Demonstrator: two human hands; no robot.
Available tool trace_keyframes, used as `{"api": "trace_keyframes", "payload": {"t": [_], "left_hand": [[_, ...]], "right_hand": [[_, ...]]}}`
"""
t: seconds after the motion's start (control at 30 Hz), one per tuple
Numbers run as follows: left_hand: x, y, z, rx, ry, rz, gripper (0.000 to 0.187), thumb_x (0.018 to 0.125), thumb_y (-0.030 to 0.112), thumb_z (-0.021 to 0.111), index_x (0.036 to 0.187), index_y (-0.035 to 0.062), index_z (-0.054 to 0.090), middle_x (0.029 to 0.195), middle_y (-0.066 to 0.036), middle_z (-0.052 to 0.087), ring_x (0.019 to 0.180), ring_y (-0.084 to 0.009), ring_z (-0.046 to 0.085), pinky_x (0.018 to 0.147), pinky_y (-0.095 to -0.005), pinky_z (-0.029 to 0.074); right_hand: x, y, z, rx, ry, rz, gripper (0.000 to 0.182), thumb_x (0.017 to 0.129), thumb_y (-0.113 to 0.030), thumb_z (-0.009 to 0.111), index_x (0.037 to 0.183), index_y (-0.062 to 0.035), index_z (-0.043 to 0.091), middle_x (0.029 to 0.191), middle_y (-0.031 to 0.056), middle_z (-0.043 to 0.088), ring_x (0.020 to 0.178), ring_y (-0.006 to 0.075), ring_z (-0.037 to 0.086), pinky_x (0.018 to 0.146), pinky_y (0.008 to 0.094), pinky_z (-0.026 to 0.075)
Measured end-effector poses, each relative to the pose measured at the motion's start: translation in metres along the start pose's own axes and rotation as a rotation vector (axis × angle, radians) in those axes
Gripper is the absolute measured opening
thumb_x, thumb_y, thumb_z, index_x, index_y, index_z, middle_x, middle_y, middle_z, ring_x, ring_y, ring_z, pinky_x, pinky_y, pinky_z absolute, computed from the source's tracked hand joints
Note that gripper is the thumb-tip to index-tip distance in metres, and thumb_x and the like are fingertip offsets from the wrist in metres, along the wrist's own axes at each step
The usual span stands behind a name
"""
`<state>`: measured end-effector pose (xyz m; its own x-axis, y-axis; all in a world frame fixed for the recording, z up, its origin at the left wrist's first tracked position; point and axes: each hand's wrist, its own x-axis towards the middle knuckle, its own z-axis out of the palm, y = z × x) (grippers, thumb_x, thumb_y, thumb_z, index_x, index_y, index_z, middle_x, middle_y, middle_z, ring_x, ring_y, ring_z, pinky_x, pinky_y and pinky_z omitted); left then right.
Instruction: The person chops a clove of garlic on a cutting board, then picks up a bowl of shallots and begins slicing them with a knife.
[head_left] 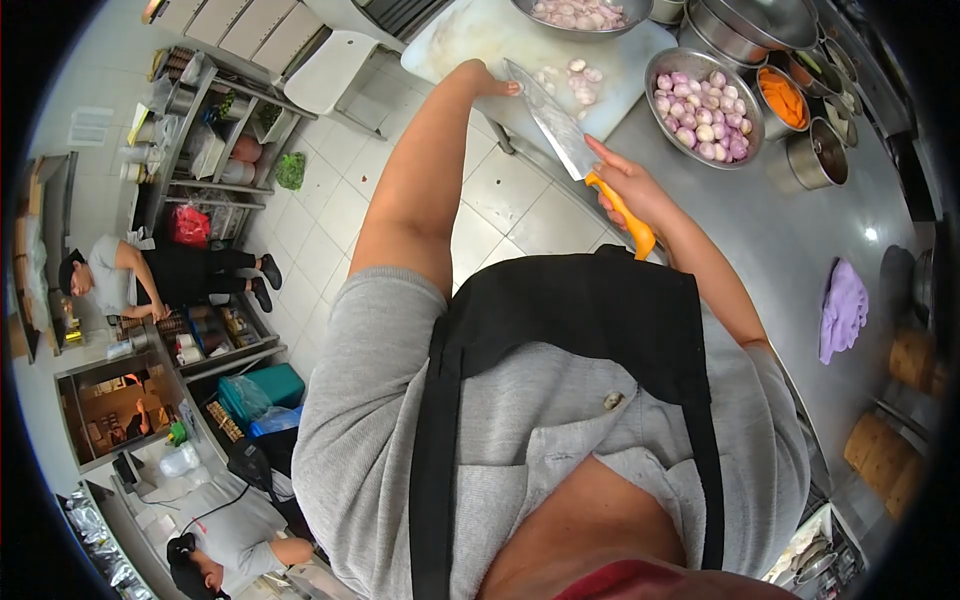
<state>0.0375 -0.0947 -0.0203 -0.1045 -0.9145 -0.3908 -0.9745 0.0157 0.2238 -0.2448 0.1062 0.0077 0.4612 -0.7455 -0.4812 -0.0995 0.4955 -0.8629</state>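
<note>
My right hand [632, 188] is closed round the orange handle of a kitchen knife [560, 130]. Its broad blade points up and left, over the near edge of a white cutting board [455, 45]. Beside the blade near its tip is my left hand [488, 80], bent at the wrist with the fingers drawn together. What its fingertips hold, if anything, is too small to make out. Several peeled shallots [582, 80], some seemingly cut, lie on the board just right of the blade. A metal bowl [660, 132] of whole peeled purple shallots stands to the right of the board.
At the board's far edge is a bowl of sliced shallots [580, 14]. Metal pots [817, 155] and a container of orange pieces [782, 97] stand at the right. A purple cloth or glove [843, 310] lies on the steel counter [740, 230]. Two co-workers [120, 270] are at left.
</note>
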Motion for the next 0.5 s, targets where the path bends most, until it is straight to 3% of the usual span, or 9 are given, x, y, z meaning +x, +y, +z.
{"api": "trace_keyframes", "payload": {"t": [0.37,0.5], "left_hand": [[-0.003,-0.002,0.007,-0.036,0.018,-0.035,0.097,0.056,0.076,0.069,0.101,-0.0098,0.065,0.103,-0.026,0.065,0.099,-0.0342,0.063,0.085,-0.0379,0.048],[-0.010,0.001,0.007,-0.076,0.134,-0.029,0.091,0.061,0.071,0.069,0.099,-0.0114,0.064,0.101,-0.025,0.065,0.096,-0.0337,0.063,0.084,-0.0377,0.048]], "right_hand": [[0.010,-0.008,-0.005,-0.085,-0.024,-0.020,0.051,0.097,-0.030,0.040,0.146,-0.0270,0.028,0.059,0.0009,0.045,0.040,0.0084,0.040,0.037,0.0234,0.037],[-0.001,-0.011,-0.011,-0.159,-0.054,0.023,0.051,0.097,-0.030,0.040,0.146,-0.0268,0.027,0.060,0.0008,0.045,0.040,0.0081,0.041,0.038,0.0226,0.037]]}}
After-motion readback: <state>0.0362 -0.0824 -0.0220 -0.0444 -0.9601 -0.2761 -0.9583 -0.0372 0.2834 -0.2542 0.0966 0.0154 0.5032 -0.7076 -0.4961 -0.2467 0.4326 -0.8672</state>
